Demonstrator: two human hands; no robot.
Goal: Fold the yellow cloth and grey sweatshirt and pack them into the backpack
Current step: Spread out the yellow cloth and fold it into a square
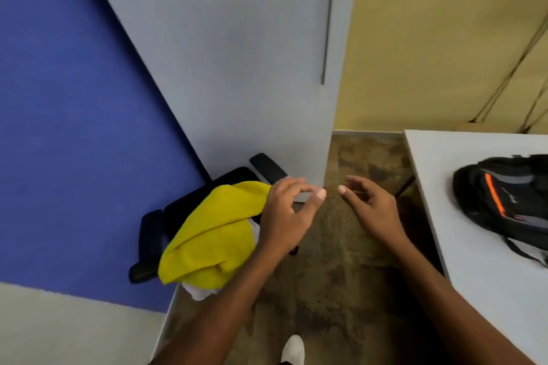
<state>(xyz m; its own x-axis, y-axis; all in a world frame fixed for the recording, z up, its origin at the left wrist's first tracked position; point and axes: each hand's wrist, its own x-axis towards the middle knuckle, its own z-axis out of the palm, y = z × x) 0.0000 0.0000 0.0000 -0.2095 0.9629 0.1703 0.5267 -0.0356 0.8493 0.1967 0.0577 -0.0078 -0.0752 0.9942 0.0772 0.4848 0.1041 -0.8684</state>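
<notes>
Our forearms reach out low in the frame, with a pale shoe down on the mottled brown floor between them. Far left we have a blue partition, then a black chair. Heaped on its seat is the yellow cloth, crumpled, with a pale fabric peeking out beneath; we cannot tell whether that is the sweatshirt. Our left hand hovers at the cloth's right-hand tip, fingers loosely curved, gripping nothing. Just beside it, our right hand is relaxed and empty too, over the floor. Far right, the black backpack with orange trim lies on the white table, well apart from the cloth.
</notes>
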